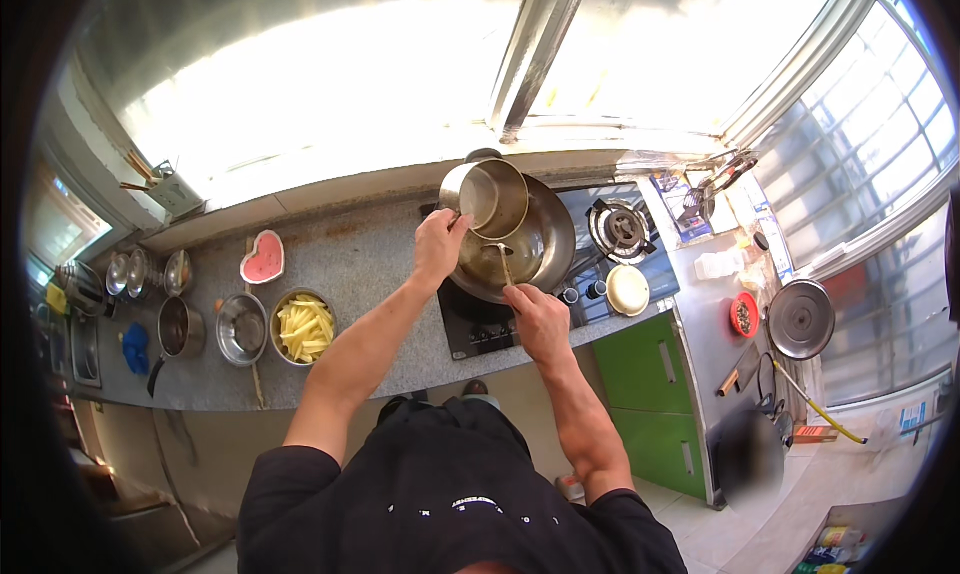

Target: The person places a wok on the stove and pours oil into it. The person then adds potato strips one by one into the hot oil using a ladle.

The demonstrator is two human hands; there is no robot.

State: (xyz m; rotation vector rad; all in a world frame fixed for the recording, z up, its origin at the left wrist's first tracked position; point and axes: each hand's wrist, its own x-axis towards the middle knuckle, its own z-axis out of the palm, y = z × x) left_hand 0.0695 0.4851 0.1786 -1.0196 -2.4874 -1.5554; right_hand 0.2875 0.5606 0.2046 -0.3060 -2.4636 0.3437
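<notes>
My left hand [440, 246] grips the near rim of a metal pot [512, 196], held tilted over the left part of a large wok [555, 236] on the stove. The pot's dark handle points toward the window. My right hand [540, 319] is closed round the pale handle of a utensil [507, 266] that reaches into the wok. Its small head, near the liquid in the wok, is too small to tell a ladle from a spatula. A pool of yellowish liquid [487, 266] shows in the wok's bottom.
Left on the counter [380, 324] are a bowl of cut potato sticks [304, 330], a metal bowl [241, 329], a saucepan [181, 330] and a pink heart-shaped dish [263, 258]. Right are a gas burner [619, 230], a pale round lid [628, 290], a red bowl [744, 315] and a frying pan [801, 319].
</notes>
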